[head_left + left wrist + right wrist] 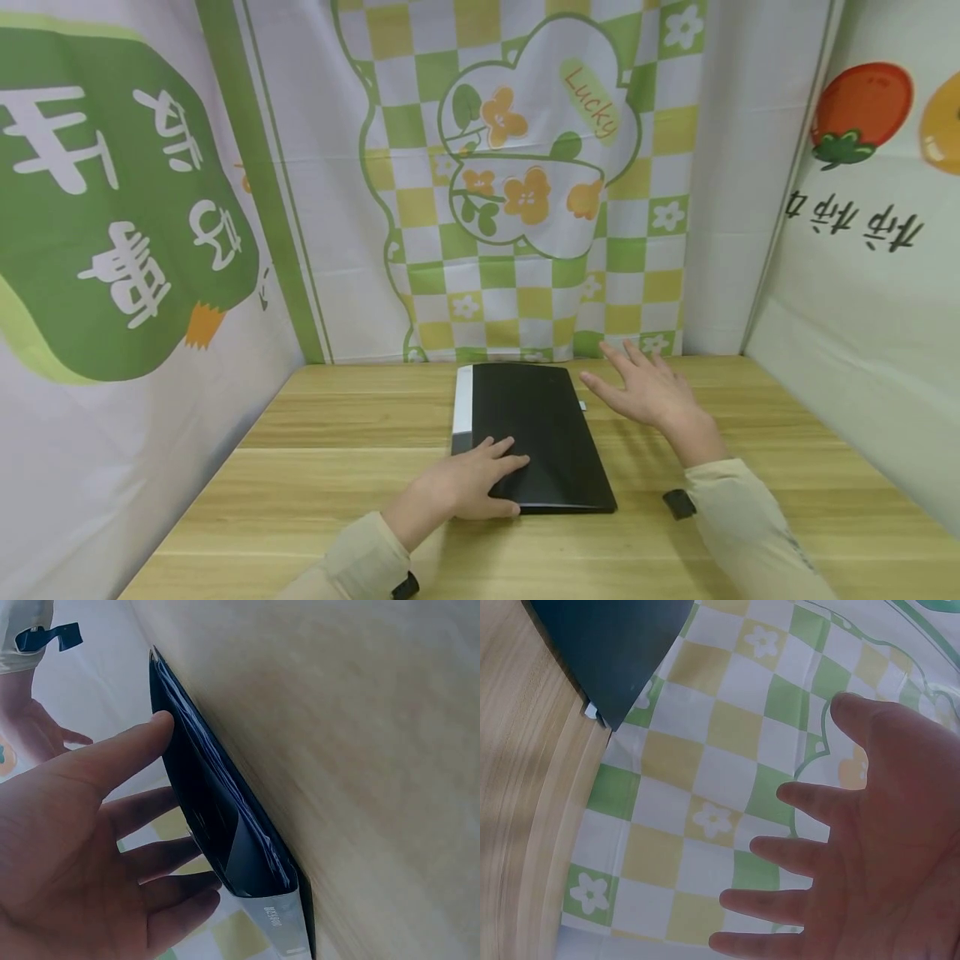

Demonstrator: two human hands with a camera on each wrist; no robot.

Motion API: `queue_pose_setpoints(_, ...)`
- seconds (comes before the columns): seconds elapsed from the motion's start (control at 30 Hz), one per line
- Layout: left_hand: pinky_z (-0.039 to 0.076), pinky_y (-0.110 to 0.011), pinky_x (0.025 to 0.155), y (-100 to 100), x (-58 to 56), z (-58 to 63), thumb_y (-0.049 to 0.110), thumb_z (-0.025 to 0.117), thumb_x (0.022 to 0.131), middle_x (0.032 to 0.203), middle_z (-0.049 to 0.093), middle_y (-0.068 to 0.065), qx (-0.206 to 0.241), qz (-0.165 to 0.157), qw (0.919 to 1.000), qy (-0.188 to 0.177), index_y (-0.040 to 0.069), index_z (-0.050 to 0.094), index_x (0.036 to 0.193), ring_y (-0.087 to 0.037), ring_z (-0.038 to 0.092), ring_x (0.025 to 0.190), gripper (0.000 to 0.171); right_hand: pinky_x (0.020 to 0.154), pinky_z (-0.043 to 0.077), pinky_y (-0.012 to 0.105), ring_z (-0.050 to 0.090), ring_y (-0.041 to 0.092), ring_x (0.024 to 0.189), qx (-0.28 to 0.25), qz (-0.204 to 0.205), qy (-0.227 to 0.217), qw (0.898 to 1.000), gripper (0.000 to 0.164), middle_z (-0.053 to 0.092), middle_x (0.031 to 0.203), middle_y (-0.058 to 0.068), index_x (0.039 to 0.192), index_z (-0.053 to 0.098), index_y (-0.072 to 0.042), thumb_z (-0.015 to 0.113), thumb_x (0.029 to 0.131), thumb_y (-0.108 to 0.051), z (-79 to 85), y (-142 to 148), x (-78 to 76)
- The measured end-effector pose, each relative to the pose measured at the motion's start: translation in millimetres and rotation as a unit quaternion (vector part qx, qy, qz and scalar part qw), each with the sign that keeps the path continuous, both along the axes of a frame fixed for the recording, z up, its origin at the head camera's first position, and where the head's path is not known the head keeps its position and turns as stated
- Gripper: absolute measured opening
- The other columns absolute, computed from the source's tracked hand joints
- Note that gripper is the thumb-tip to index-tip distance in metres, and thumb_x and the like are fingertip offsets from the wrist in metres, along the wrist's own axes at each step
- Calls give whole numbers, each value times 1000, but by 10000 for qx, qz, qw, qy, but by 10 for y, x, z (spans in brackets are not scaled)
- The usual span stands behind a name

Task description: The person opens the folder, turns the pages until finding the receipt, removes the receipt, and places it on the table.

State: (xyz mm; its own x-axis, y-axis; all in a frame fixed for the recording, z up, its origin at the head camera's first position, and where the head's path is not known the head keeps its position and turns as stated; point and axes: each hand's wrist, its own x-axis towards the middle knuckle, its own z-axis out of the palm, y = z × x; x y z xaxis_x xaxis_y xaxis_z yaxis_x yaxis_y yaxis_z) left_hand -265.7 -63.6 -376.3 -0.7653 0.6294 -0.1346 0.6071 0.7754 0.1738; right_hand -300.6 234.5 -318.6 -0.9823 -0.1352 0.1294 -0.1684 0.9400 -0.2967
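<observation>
A closed black file folder (532,425) with a white-and-grey spine (462,408) lies on the wooden table, its spine on the left. Layered sheets (202,739) show between its covers in the left wrist view. My left hand (472,483) rests on the folder's near left part with relaxed, spread fingers; the thumb (142,742) is at the near edge of the top cover. To the right of the folder, my right hand (648,387) is raised with fingers spread, holding nothing. A small white tab (582,406) sticks out at the folder's right edge.
Behind the table (360,417) hangs a green-and-yellow checked cloth (420,208). Printed cloth walls stand on the left (150,417) and right (862,333). Each sleeve has a dark strap (679,503) near the wrist.
</observation>
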Motion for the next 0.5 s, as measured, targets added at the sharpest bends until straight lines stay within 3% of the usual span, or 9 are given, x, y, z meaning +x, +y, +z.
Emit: queue_pose_setpoints(0.5,44,-50,117,31,18,18,47,67,103,170,35,-6,-64,-171,9996,192,28,50,159,-33,36,155,61,112,17,85,15,67,149,47,41,1,10000,94,15,171,31,169,25,-13,34,102,-78,-26,8,-30)
